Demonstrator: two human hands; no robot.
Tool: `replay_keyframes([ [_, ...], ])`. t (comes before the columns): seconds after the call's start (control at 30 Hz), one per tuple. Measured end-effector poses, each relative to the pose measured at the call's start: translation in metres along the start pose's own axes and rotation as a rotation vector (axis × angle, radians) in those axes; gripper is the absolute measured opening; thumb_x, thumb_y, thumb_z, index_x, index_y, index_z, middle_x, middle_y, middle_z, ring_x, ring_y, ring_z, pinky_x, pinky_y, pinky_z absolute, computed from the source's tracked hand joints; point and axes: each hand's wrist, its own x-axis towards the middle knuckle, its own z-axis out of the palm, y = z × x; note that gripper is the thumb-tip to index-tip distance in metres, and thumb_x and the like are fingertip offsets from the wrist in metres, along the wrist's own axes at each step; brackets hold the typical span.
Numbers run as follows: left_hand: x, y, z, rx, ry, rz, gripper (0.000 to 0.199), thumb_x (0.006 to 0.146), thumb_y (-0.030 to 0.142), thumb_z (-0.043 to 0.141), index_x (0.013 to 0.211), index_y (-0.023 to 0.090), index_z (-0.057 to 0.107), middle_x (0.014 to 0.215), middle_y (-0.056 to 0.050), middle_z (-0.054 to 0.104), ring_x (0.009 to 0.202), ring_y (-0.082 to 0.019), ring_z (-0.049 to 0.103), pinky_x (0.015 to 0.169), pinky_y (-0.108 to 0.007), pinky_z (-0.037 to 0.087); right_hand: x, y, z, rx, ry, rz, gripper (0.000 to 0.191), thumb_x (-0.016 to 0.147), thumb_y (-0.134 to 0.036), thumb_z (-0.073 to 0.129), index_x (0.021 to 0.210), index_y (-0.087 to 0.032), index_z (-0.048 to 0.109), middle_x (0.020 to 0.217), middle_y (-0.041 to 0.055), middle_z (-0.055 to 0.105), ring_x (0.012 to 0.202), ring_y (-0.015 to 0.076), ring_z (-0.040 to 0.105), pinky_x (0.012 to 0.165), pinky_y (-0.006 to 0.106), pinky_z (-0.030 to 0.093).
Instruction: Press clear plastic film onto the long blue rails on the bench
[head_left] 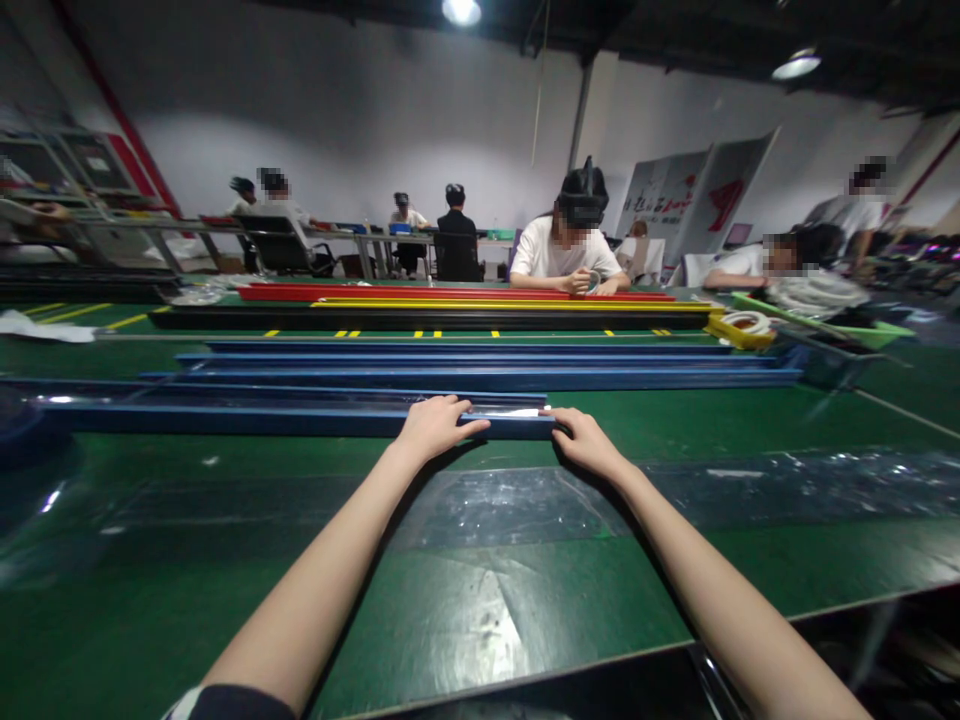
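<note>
A long blue plastic channel (247, 421) lies across the green table in front of me, with clear film along its inside. My left hand (435, 425) rests over it near its right part, fingers across the top and thumb along the near wall. At the channel's right end is my right hand (586, 440), its fingers bent and closed around the end corner. A small pale piece shows by those fingertips; I cannot make out what it is. Nearer to me, a wide strip of clear plastic film (517, 505) lies flat on the table, passing beneath both forearms.
Behind lie more blue channels (622, 378), then black (450, 319), yellow (517, 304) and red lengths (420, 292). A yellow tray (739, 333) holds white rings. Across the table a person (566, 245) handles a ring. The table's front edge (585, 655) runs close to me.
</note>
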Motion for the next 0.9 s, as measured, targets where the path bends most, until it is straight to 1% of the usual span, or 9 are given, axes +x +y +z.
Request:
replay_keyframes([
  [0.17,-0.003,-0.005,-0.002,-0.006,-0.014,-0.018,0.053,0.082,0.065,0.032,0.107,0.029,0.061,0.107,-0.003,0.062,0.101,-0.021,0.056,0.078,-0.027,0.042,0.0,0.0,0.0,0.003,0.002,0.001,0.039,0.075,-0.008,0.047,0.108,-0.02,0.064,0.111,0.0051,0.065,0.104,0.0188,0.056,0.095,0.034,0.04],
  [0.33,-0.007,-0.007,-0.002,0.01,0.013,-0.021,0.053,0.082,0.066,0.032,0.111,0.031,0.06,0.11,-0.003,0.061,0.102,-0.022,0.055,0.076,-0.028,0.043,0.0,0.001,0.0,-0.006,-0.007,0.006,0.039,0.075,-0.009,0.047,0.11,-0.018,0.063,0.112,0.0059,0.065,0.105,0.0192,0.056,0.096,0.033,0.04],
  [0.5,-0.01,-0.011,-0.002,0.032,0.048,-0.058,0.053,0.082,0.066,0.031,0.109,0.031,0.061,0.11,-0.003,0.061,0.102,-0.023,0.055,0.075,-0.029,0.042,-0.001,0.001,0.0,-0.001,-0.011,0.001,0.039,0.076,-0.01,0.047,0.11,-0.018,0.063,0.112,0.0059,0.064,0.106,0.0191,0.056,0.096,0.033,0.04],
  [0.6,-0.011,-0.012,-0.002,0.04,0.057,-0.059,0.056,0.082,0.068,0.031,0.109,0.03,0.061,0.108,-0.004,0.062,0.101,-0.023,0.056,0.073,-0.029,0.043,-0.001,0.001,-0.001,0.0,-0.02,-0.003,0.039,0.076,-0.01,0.046,0.111,-0.018,0.063,0.113,0.0061,0.064,0.106,0.0188,0.055,0.096,0.033,0.04],
  [0.9,-0.01,-0.012,-0.003,0.018,0.005,-0.096,0.061,0.08,0.071,0.029,0.106,0.028,0.064,0.103,-0.005,0.064,0.1,-0.023,0.057,0.076,-0.029,0.042,-0.001,0.0,-0.001,0.003,-0.018,-0.009,0.04,0.076,-0.009,0.046,0.112,-0.017,0.062,0.113,0.0066,0.064,0.107,0.0192,0.055,0.096,0.034,0.04],
])
